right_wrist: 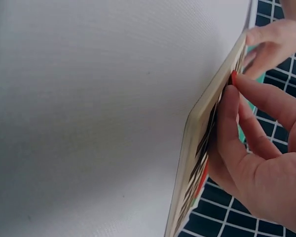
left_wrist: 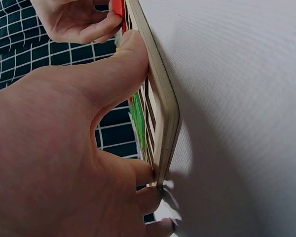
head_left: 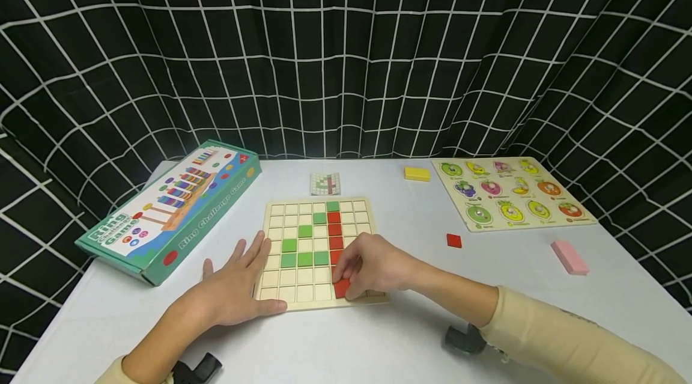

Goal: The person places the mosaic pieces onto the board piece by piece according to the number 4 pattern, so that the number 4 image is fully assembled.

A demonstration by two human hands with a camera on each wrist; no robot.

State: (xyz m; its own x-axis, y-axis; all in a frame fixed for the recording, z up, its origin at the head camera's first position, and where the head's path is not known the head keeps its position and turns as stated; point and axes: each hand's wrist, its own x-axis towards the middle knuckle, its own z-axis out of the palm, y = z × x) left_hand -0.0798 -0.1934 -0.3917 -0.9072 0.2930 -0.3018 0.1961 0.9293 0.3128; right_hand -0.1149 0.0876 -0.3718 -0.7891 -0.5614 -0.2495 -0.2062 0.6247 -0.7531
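Note:
A wooden grid board (head_left: 304,294) lies on the table, with several green tiles (head_left: 305,231) and a column of red tiles (head_left: 335,229) set in its squares. My right hand (head_left: 373,267) pinches a red tile (head_left: 341,289) between thumb and fingers at the board's near row, below that column. The same red tile (right_wrist: 234,77) shows edge-on in the right wrist view. Part of the red column is hidden behind my right hand. My left hand (head_left: 229,288) rests spread along the board's left edge, its thumb (left_wrist: 130,54) lying over the near edge in the left wrist view.
Behind the board lies a small pattern card (head_left: 325,184). A ring game box (head_left: 178,210) stands at left. To the right are a loose red tile (head_left: 454,241), a yellow block (head_left: 417,174), a pink block (head_left: 570,257) and a fruit puzzle board (head_left: 500,225). A gridded black curtain surrounds the table.

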